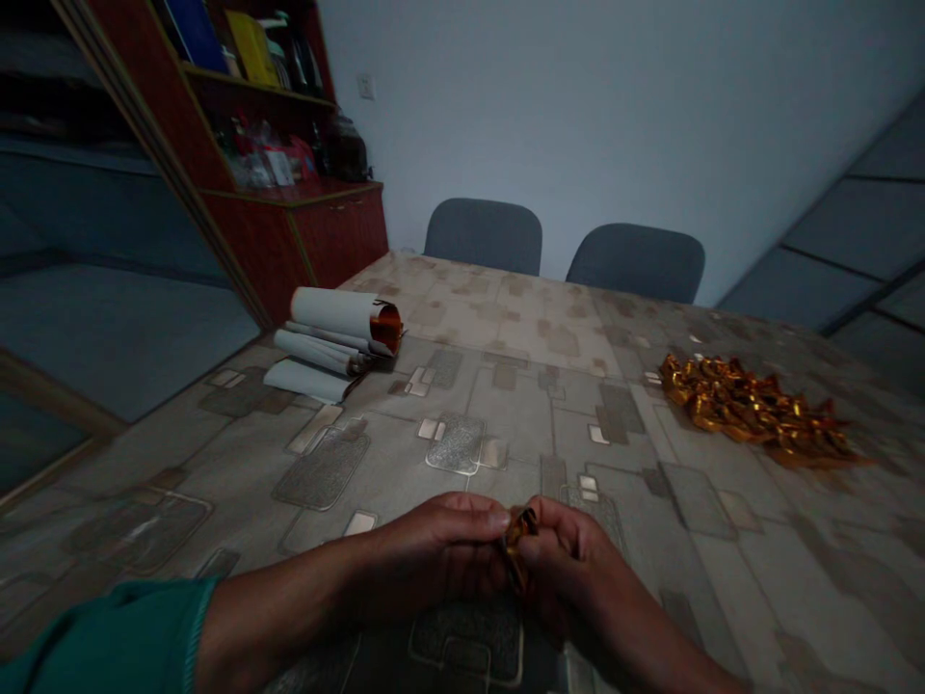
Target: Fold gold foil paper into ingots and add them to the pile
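Between my two hands, low in the middle of the head view, is a small piece of shiny gold foil (517, 551). The thumb and fingers of my left hand (462, 545) pinch its left side. From the right, my right hand (570, 559) grips it with bent fingers. The foil looks folded or curled, with an open loop at its top. Both hands are just above the patterned tablecloth (390, 463). Several folded gold foil pieces (752, 410) lie in a cluster on the table at the right.
Rolled sheets (336, 337), pale outside and gold inside, lie at the table's left side. Two grey chairs (484, 234) (636, 260) stand behind the far edge, before a pale wall. A reddish cabinet (325, 236) with shelved items is at the back left.
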Tool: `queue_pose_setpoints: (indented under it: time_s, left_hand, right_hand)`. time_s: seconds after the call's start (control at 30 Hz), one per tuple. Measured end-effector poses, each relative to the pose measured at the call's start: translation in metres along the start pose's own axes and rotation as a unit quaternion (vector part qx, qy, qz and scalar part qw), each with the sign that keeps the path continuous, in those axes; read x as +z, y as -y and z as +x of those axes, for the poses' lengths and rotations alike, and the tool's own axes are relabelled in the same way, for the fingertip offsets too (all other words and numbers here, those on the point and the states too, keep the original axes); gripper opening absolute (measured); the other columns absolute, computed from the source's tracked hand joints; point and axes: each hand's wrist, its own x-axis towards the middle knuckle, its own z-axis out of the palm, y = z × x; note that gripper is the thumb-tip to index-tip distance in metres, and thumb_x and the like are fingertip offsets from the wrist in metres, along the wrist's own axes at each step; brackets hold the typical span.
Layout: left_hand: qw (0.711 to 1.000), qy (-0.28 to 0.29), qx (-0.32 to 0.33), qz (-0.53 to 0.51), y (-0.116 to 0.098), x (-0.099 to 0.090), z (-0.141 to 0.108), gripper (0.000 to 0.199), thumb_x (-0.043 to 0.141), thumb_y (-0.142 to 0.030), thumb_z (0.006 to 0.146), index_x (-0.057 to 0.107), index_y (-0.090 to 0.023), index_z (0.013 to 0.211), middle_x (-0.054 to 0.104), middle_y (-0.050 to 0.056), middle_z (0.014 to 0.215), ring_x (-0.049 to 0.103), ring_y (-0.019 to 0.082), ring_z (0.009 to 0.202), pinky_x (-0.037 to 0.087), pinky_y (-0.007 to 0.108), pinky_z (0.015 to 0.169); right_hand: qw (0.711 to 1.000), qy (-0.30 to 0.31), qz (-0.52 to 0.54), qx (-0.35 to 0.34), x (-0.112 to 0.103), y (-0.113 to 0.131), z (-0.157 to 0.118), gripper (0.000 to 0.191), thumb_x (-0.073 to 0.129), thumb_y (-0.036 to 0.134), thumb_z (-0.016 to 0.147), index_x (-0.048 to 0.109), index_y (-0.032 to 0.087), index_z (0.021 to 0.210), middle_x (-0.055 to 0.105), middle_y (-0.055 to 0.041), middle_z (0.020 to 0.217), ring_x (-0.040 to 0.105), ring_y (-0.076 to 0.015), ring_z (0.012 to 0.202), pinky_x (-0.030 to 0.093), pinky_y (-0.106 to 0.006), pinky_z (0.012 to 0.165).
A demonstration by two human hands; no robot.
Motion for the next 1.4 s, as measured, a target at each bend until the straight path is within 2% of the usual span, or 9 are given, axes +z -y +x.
queue_pose_setpoints:
  time_s: [0.2,0.43,0.63,0.7,0.8,0.87,1.07,1.2,1.4]
  left_hand:
    - [1.000,-0.008,0.007,0.011,0.000,0.002,0.000,0.030,0.079,-0.037,0.081,0.070,-0.009,0.091,0.066,0.007,0.085,0.063,0.012,0.073,0.048,0.023,0.074]
    - [1.000,-0.007,0.011,0.020,0.004,-0.003,0.002,0.028,0.080,-0.036,0.081,0.067,-0.012,0.082,0.064,0.005,0.080,0.062,0.012,0.070,0.047,0.022,0.069]
    - [0.999,0.005,0.011,0.029,0.004,-0.002,0.001,0.020,0.073,-0.034,0.088,0.071,-0.014,0.088,0.067,0.006,0.084,0.064,0.015,0.077,0.048,0.026,0.077]
    - [1.000,0.005,0.021,0.021,0.004,-0.002,0.001,0.020,0.073,-0.033,0.088,0.071,-0.013,0.088,0.067,0.006,0.083,0.064,0.014,0.076,0.048,0.026,0.078]
    - [1.000,0.012,0.028,0.008,0.003,-0.002,0.002,0.022,0.072,-0.032,0.089,0.071,-0.011,0.093,0.068,0.008,0.088,0.065,0.014,0.079,0.048,0.025,0.079]
    - [0.999,0.020,0.031,0.002,0.001,-0.001,0.002,0.024,0.072,-0.032,0.089,0.071,-0.010,0.097,0.069,0.009,0.092,0.066,0.015,0.082,0.048,0.025,0.080]
    - [0.999,0.029,0.023,0.014,0.001,-0.001,0.001,0.026,0.070,-0.032,0.090,0.072,-0.009,0.101,0.069,0.011,0.096,0.067,0.018,0.088,0.048,0.027,0.083]
    - [0.999,0.026,0.024,0.005,0.002,-0.003,0.001,0.023,0.073,-0.032,0.088,0.072,-0.011,0.097,0.068,0.008,0.091,0.066,0.018,0.087,0.048,0.028,0.085]
    - [0.999,0.028,0.024,0.013,0.004,-0.004,0.003,0.022,0.070,-0.031,0.091,0.070,-0.010,0.096,0.067,0.008,0.089,0.065,0.016,0.081,0.048,0.033,0.089]
  right_hand:
    - [1.000,-0.009,-0.006,0.009,0.003,0.001,0.001,0.048,0.077,0.060,0.074,0.056,0.018,0.078,0.055,0.0056,0.055,0.039,-0.0056,0.042,0.030,-0.018,0.041]
    - [0.999,-0.028,0.026,-0.008,0.005,-0.009,0.005,0.046,0.077,0.059,0.074,0.053,0.019,0.075,0.055,0.0046,0.058,0.044,-0.0084,0.048,0.033,-0.023,0.048]
    - [0.998,-0.037,0.047,0.000,0.006,-0.007,0.004,0.050,0.080,0.061,0.071,0.053,0.019,0.074,0.053,0.0052,0.058,0.044,-0.0081,0.048,0.032,-0.023,0.049]
    - [0.998,-0.028,0.052,-0.006,0.005,-0.004,0.002,0.047,0.079,0.058,0.075,0.053,0.019,0.075,0.053,0.0051,0.060,0.043,-0.0072,0.048,0.032,-0.022,0.048]
    - [0.999,0.016,0.037,-0.015,0.002,0.000,-0.001,0.039,0.074,0.053,0.083,0.058,0.017,0.083,0.055,0.0041,0.063,0.042,-0.0066,0.047,0.031,-0.020,0.045]
    - [0.999,0.031,0.031,-0.021,0.001,0.002,-0.003,0.037,0.075,0.050,0.082,0.060,0.017,0.086,0.055,0.0047,0.062,0.041,-0.0061,0.045,0.031,-0.019,0.043]
    - [0.999,0.025,0.032,-0.017,0.000,0.002,-0.002,0.032,0.076,0.044,0.083,0.060,0.017,0.086,0.054,0.0046,0.060,0.039,-0.0059,0.045,0.028,-0.019,0.042]
    - [0.998,0.037,0.045,-0.016,0.001,0.002,-0.002,0.027,0.073,0.040,0.085,0.060,0.017,0.085,0.056,0.0035,0.064,0.042,-0.0068,0.049,0.030,-0.019,0.045]
    - [0.999,-0.008,0.036,-0.016,0.004,-0.002,0.003,0.036,0.074,0.049,0.079,0.054,0.019,0.077,0.051,0.0064,0.056,0.038,-0.0071,0.044,0.026,-0.020,0.043]
